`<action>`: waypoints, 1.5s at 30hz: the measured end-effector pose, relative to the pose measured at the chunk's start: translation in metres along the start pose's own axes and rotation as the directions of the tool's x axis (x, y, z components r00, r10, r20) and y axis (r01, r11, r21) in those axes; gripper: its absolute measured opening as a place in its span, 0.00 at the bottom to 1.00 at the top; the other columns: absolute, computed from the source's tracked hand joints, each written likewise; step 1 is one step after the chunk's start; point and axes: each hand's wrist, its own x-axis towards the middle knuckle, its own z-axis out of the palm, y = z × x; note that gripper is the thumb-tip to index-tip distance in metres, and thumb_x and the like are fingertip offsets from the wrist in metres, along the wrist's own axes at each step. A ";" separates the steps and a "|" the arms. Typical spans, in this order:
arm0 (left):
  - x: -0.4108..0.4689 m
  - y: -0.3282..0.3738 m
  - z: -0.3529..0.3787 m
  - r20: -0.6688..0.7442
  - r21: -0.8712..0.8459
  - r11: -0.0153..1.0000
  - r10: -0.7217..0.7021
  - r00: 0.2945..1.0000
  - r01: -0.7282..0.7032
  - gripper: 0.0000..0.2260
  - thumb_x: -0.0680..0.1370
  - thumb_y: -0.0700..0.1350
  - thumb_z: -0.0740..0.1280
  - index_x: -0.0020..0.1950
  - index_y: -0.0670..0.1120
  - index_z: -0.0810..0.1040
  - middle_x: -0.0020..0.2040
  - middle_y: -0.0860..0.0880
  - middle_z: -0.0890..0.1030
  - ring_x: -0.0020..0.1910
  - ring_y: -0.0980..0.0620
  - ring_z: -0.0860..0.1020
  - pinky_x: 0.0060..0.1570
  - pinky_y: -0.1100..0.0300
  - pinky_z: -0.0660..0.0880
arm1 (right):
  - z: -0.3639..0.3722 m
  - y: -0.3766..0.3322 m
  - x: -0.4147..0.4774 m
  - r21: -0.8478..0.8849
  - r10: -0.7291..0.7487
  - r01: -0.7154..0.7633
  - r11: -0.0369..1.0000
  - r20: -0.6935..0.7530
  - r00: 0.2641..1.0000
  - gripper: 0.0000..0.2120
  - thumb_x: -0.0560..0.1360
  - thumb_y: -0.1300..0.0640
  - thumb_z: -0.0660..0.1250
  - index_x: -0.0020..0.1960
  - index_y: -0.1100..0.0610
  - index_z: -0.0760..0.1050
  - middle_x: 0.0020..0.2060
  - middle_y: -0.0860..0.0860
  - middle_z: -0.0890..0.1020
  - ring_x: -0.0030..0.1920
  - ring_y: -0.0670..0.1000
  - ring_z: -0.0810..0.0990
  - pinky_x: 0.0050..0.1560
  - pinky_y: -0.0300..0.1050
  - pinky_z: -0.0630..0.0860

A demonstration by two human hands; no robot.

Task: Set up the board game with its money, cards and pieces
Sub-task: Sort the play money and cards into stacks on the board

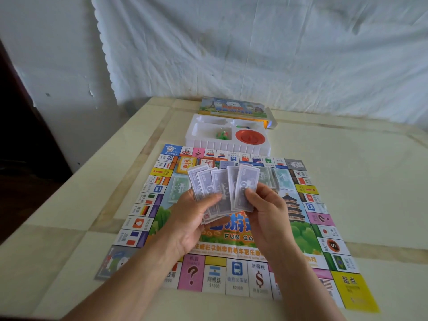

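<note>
We note the game board [192, 272] lying flat on the pale table [359, 181], in the centre and lower part of the frame.

Above the middle of the board, both hands are on a fan of grey banknotes [218, 184]. The left hand [196, 221] grips the lower end of the fan, with the thumb laid across the face of the notes. The right hand [266, 214] pinches the rightmost note of the fan between thumb and fingers.

On the board we record:
- A pile of green banknotes [179, 188] lies left of the fan.
- A second pile of green notes [281, 179] lies right of the fan, partly hidden by it.
- A yellow card stack [185, 165] sits near the board's upper left corner.
- Further cards lie beside that stack; we cannot read their faces.

At the board's far edge stands a white plastic tray [208, 144]:
- One compartment holds small green pieces [222, 134].
- The round well to their right holds a red disc [250, 137].

Behind the tray, the printed game box [234, 108] lies at the table's far edge. A creased white cloth [254, 42] covers the wall across the upper frame.
</note>
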 end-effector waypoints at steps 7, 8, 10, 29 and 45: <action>-0.003 0.005 0.003 0.119 -0.056 0.998 0.002 0.993 0.005 0.13 0.76 0.38 0.65 0.60 0.41 0.77 0.51 0.37 0.82 0.45 0.42 0.82 0.38 0.53 0.81 | 0.004 0.007 0.000 -0.195 -0.006 -0.006 0.981 -0.058 0.998 0.05 0.76 0.69 0.62 0.44 0.66 0.76 0.39 0.60 0.80 0.42 0.57 0.78 0.49 0.54 0.76; -0.003 0.006 0.003 0.132 -0.079 0.997 -0.009 0.991 0.020 0.12 0.77 0.37 0.63 0.60 0.41 0.77 0.50 0.37 0.82 0.45 0.43 0.82 0.38 0.53 0.81 | 0.003 0.006 0.001 -0.175 0.000 -0.012 0.985 -0.071 0.997 0.05 0.76 0.69 0.62 0.45 0.67 0.76 0.40 0.60 0.80 0.42 0.57 0.78 0.49 0.52 0.76; -0.002 0.007 0.002 0.121 -0.071 0.997 -0.023 0.992 0.031 0.11 0.78 0.37 0.61 0.59 0.40 0.77 0.49 0.37 0.82 0.43 0.44 0.82 0.37 0.53 0.81 | 0.001 0.006 0.002 -0.133 0.011 -0.022 0.991 -0.088 0.996 0.06 0.77 0.68 0.61 0.51 0.67 0.76 0.43 0.58 0.81 0.43 0.54 0.79 0.47 0.47 0.77; -0.002 0.006 0.000 0.078 -0.022 1.000 0.008 0.997 -0.006 0.10 0.76 0.37 0.66 0.56 0.42 0.79 0.46 0.40 0.84 0.41 0.45 0.83 0.34 0.54 0.81 | -0.007 -0.001 0.004 0.019 0.070 -0.069 0.997 -0.088 0.994 0.09 0.77 0.65 0.60 0.52 0.59 0.78 0.39 0.54 0.82 0.38 0.50 0.77 0.37 0.44 0.71; -0.002 0.003 0.003 0.012 0.078 0.996 0.041 0.999 -0.042 0.12 0.75 0.39 0.68 0.57 0.42 0.79 0.50 0.38 0.83 0.47 0.41 0.83 0.42 0.51 0.79 | 0.001 0.011 0.001 -0.342 0.010 -0.021 0.939 -0.034 0.999 0.08 0.77 0.65 0.63 0.51 0.71 0.72 0.42 0.60 0.78 0.42 0.57 0.75 0.46 0.53 0.72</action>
